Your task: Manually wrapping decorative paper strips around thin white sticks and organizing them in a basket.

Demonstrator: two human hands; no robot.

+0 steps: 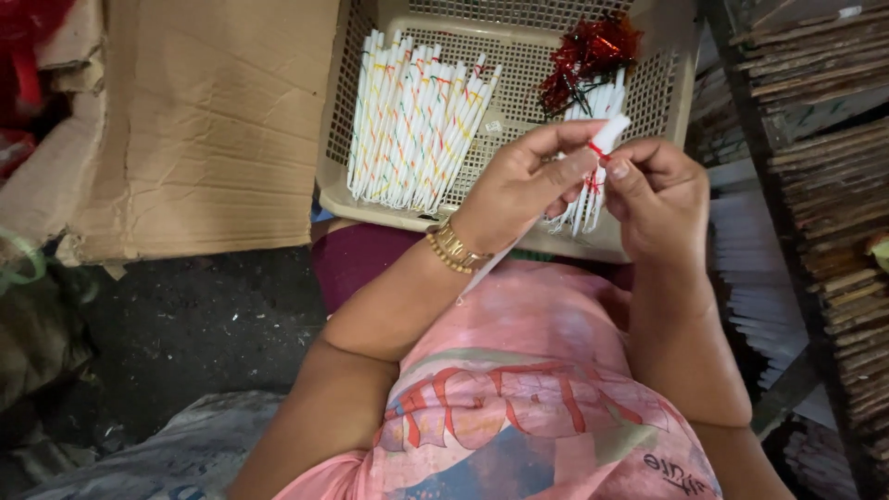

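Note:
My left hand (523, 181) and my right hand (659, 190) meet over the near edge of a beige plastic basket (519, 56). Between their fingertips they pinch a thin white tube (611, 130) with a red thread (597, 150) around it. The left wrist wears gold bangles. Inside the basket lies a bundle of white tubes with coloured stripes (412, 120). A clump of red shiny fringe (588, 56) rests at the basket's right, over a few more white tubes (588, 199) partly hidden by my hands.
A creased cardboard sheet (204, 120) lies to the left of the basket. Stacked wooden slats (824, 167) fill a rack on the right, with white sheets (755, 268) below. Dark ground (185, 324) and a grey sack (167, 454) sit at lower left.

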